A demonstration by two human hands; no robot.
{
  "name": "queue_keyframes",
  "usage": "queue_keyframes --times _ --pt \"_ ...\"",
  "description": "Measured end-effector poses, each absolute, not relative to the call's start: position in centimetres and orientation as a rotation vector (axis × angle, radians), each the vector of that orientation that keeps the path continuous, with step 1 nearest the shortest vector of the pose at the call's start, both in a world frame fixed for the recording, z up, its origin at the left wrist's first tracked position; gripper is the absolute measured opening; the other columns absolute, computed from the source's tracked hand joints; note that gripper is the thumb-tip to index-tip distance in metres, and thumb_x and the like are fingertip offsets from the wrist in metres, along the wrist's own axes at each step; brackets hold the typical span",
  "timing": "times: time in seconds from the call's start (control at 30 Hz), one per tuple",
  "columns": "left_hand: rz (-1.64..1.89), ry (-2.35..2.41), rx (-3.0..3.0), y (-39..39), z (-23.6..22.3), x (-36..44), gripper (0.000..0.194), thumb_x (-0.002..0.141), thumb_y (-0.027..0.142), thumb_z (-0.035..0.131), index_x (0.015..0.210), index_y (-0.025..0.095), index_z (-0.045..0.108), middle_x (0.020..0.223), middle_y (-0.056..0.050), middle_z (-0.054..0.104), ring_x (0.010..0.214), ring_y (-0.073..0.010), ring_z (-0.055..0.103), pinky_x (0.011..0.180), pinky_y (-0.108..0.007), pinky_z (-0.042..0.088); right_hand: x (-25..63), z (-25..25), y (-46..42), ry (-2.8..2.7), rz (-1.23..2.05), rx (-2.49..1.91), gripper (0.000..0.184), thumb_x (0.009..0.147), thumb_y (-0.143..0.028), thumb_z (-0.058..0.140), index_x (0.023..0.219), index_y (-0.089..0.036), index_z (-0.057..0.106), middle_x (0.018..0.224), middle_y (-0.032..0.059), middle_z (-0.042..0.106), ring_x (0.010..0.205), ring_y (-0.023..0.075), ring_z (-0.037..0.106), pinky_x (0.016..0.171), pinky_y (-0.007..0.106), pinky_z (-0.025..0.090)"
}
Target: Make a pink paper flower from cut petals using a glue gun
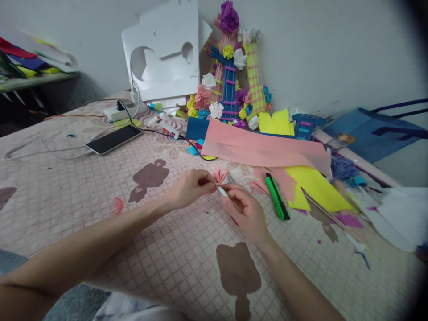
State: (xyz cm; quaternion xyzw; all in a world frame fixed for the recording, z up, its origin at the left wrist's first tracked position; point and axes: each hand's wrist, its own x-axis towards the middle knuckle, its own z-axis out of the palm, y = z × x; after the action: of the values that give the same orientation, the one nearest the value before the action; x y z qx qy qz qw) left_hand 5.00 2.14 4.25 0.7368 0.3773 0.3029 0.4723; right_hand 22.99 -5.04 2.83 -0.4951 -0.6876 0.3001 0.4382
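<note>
Over the middle of the table my left hand [192, 189] pinches the base of a small pink paper flower [220, 174], whose pleated strips fan upward. My right hand [245, 211] is closed around a slim white object [222, 191]; its tip touches or nearly touches the flower's base. Its exact kind is unclear, since the fingers cover most of it. A bit of red and a bit of yellow show at the edges of that palm. To the right of this hand lies a green box cutter [277, 196].
Behind my hands lie a long pink paper sheet [267, 145], yellow sheets [321, 187] and a glue gun [165, 125]. A phone [113, 139] and power strip [122, 111] are at left. Decorated paper guitars [230, 89] and a white foam board [163, 53] lean on the wall.
</note>
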Motion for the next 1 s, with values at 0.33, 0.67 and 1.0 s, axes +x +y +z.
queue_keyframes --times 0.33,0.67,1.0 --pt "0.588 0.739 1.554 3.3 3.3 4.8 0.022 0.078 0.033 0.062 0.081 0.011 0.063 0.069 0.000 0.059 0.060 -0.0064 0.050 0.052 -0.017 0.036 23.1 2.6 -4.8 -1.655 0.791 -1.286 0.024 0.088 -0.032 0.051 0.068 -0.019 0.051 0.100 0.0063 0.062 0.090 0.0173 0.057 0.074 0.029 0.043" --pt "0.685 0.859 1.693 2.1 3.7 5.5 0.023 0.076 0.034 0.065 0.078 0.010 0.064 0.066 -0.002 0.062 0.056 -0.0075 0.052 0.050 -0.017 0.039 22.7 3.0 -4.9 -1.728 0.746 -1.272 0.027 0.087 -0.031 0.051 0.063 -0.020 0.044 0.077 0.0002 0.054 0.070 0.0121 0.050 0.063 0.025 0.037" --pt "0.706 0.920 1.621 1.9 3.9 5.4 0.020 0.078 0.029 0.061 0.069 0.011 0.063 0.056 0.001 0.058 0.050 -0.0056 0.047 0.045 -0.015 0.035 22.5 3.0 -5.1 -1.762 0.736 -1.291 0.027 0.088 -0.031 0.051 0.064 -0.020 0.043 0.068 -0.0032 0.042 0.064 0.0104 0.042 0.058 0.024 0.033"
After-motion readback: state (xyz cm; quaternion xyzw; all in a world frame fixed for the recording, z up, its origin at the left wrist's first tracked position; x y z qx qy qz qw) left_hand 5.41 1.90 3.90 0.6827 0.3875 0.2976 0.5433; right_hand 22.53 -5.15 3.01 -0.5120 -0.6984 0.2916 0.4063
